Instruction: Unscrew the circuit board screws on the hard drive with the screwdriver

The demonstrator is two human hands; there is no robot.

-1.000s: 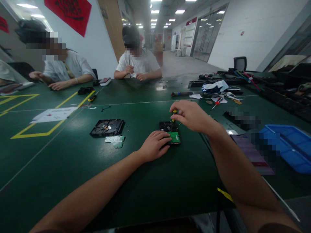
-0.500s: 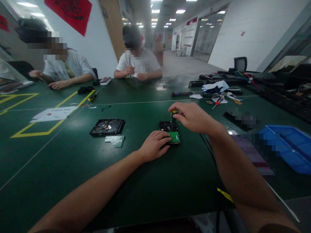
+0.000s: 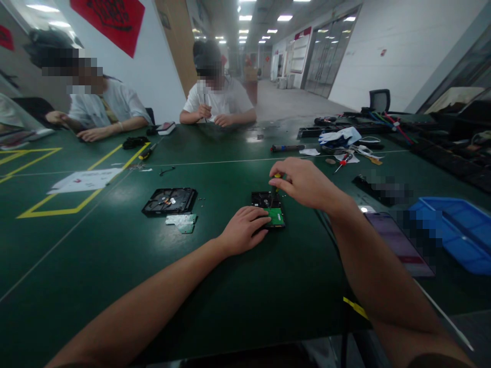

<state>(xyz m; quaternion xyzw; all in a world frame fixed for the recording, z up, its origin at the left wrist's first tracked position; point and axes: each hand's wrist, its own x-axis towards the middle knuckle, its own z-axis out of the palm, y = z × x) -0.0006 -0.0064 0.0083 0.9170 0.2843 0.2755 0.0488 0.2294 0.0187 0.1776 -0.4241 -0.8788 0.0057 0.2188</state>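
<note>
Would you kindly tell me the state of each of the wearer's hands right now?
Left hand: open, resting on the rectangular black hard drive with a green circuit board.
Right hand: closed, holding a yellow-and-black screwdriver.

A white wall [image 3: 402, 46] fills the upper right of the frame beside glass doors [image 3: 330, 56], while ceiling lights [image 3: 284, 18] shine above a grey floor [image 3: 291, 99] at upper centre.

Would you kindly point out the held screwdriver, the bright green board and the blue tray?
Held screwdriver [image 3: 274, 191]: head view, lower handle.
Bright green board [image 3: 276, 217]: head view, uncovered part.
Blue tray [image 3: 470, 236]: head view, bare surface.
</note>
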